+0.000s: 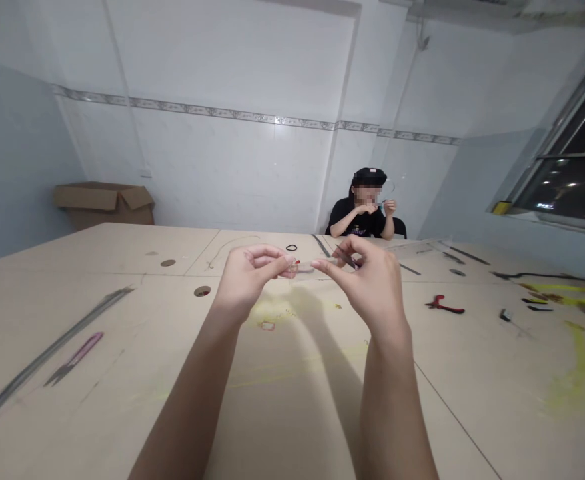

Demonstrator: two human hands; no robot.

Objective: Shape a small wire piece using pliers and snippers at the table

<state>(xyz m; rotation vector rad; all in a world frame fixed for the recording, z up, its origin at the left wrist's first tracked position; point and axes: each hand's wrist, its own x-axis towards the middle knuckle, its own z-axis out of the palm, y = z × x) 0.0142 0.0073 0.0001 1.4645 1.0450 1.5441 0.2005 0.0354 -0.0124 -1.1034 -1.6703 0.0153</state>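
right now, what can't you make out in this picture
All in the head view:
Small clear piece between the left hand and right hand: too small and blurred to identify, partly covered by fingers.
Dark item at the right hand: partly hidden by its fingers.
Cardboard box: base hidden behind the table.
Long grey strip: cut off by the left edge.
What the co-worker's hands hold: too small.

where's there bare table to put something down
Two patches look bare: between the pink tool and left forearm, and between the right forearm and yellow smear. Crowded: right, around the red pliers and small black pieces; between the forearms, a small tag and scattered bits.
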